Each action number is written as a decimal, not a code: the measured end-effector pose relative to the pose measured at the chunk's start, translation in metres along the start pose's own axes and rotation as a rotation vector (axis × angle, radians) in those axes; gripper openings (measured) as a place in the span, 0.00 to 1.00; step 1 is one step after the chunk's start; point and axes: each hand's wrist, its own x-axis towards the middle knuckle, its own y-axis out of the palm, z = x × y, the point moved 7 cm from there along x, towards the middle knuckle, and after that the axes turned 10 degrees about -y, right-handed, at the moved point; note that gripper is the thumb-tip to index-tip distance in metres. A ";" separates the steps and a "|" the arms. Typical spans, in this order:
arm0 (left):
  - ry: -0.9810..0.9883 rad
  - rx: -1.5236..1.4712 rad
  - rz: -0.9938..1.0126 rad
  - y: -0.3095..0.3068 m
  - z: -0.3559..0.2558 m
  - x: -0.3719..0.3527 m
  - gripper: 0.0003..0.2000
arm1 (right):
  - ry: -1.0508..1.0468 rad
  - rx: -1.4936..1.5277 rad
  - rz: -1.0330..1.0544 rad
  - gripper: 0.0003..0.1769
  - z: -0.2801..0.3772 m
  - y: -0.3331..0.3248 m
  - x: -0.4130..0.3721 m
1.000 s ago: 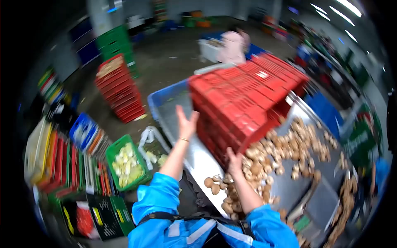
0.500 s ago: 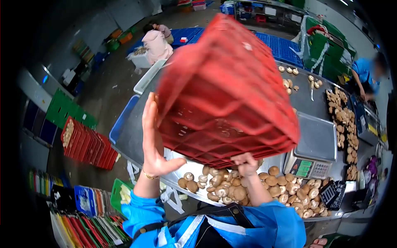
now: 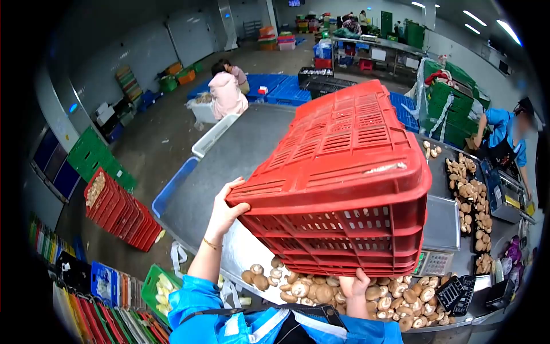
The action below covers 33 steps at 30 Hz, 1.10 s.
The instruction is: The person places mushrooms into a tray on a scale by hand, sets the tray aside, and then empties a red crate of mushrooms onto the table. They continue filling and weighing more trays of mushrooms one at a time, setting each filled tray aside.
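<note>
A large red plastic crate [image 3: 332, 178] is tilted above the metal table, its slotted base facing up and away from me. My left hand [image 3: 227, 205] grips the crate's left corner, thumb at the near side and fingers over the edge. At the crate's lower near edge, my right hand [image 3: 355, 283] has its fingers curled against the rim. Brown mushrooms [image 3: 323, 293] lie in a heap on the table [image 3: 246, 132] under and in front of the crate. The crate's inside is hidden.
A scale [image 3: 441, 223] stands right of the crate, beside black trays of mushrooms [image 3: 482, 215] and a small black basket [image 3: 456, 295]. A co-worker in blue [image 3: 504, 135] stands at the right. Stacked red crates [image 3: 123, 212] and a green crate [image 3: 156, 289] are at the left.
The crate has turned, so its base now shows on top, and come lower. My left hand has gone from spread fingers to gripping its corner. The camera view has tilted up.
</note>
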 end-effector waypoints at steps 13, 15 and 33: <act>-0.126 -0.389 -0.217 -0.133 0.102 0.119 0.13 | 0.054 0.076 -0.082 0.47 -0.058 0.082 -0.018; -0.108 -0.335 -0.196 -0.151 0.097 0.127 0.14 | 0.084 -0.043 -0.164 0.41 -0.083 0.073 -0.027; -0.180 -0.586 -0.177 -0.198 0.110 0.026 0.09 | -0.123 -0.324 -0.205 0.32 -0.073 0.116 -0.069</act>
